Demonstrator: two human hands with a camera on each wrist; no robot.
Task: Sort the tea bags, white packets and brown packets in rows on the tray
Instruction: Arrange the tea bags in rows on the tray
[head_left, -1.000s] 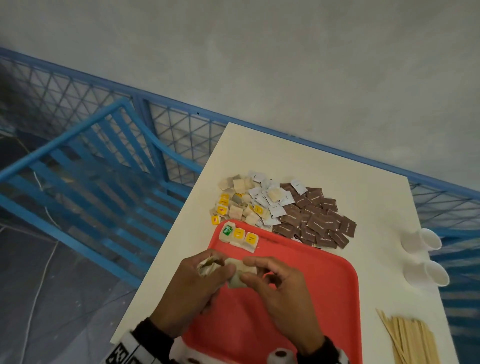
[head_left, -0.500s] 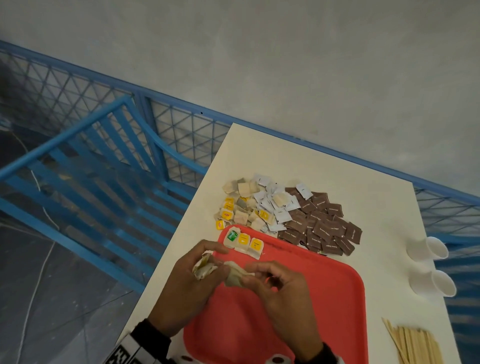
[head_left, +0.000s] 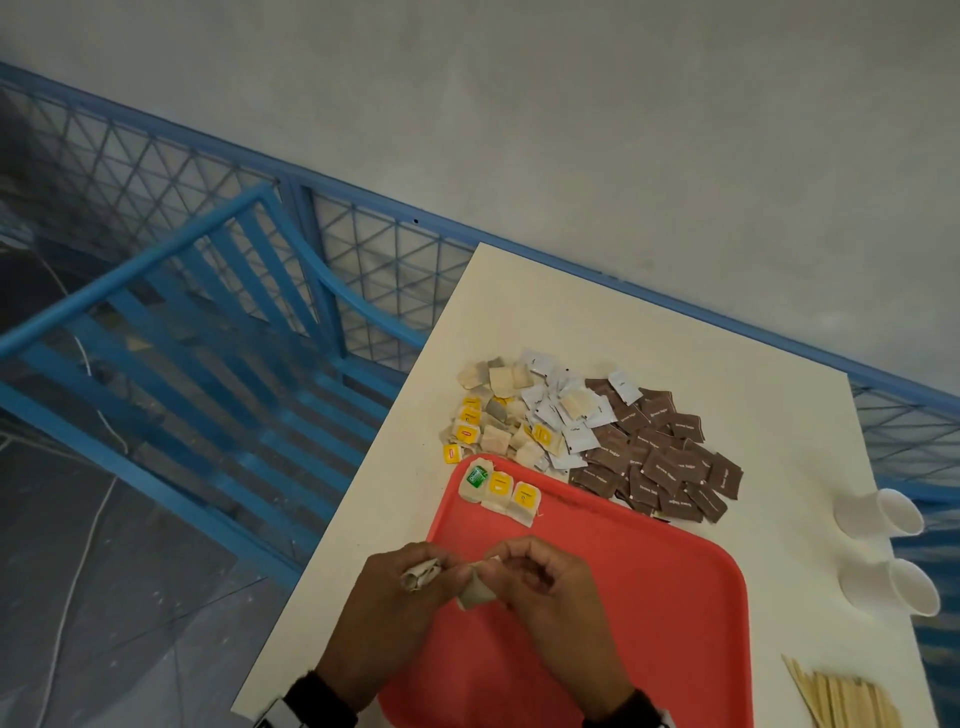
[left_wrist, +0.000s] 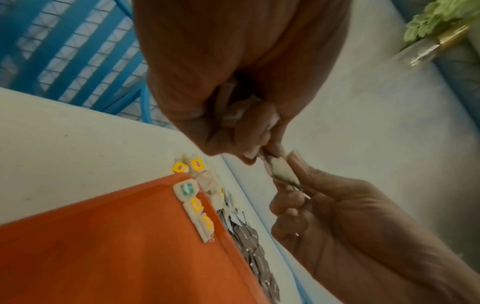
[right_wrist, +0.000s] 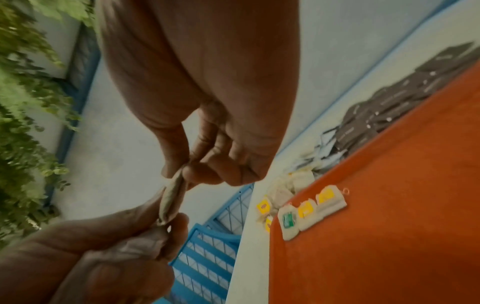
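Note:
Over the near left part of the red tray, both hands pinch one beige tea bag between them. My left hand also grips a crumpled bunch of tea bags in its palm. My right hand pinches the bag's other end with thumb and forefinger. Three tagged tea bags lie in a row at the tray's far left corner. Beyond the tray lies a mixed pile of tea bags, white packets and brown packets.
Two white paper cups lie on their sides at the table's right edge. A bundle of wooden stirrers sits at the near right. Blue metal railing runs along the table's left and far sides.
One tea bag has come away from the bunch in my left hand and is now held between both hands. The hands stay over the tray's near left.

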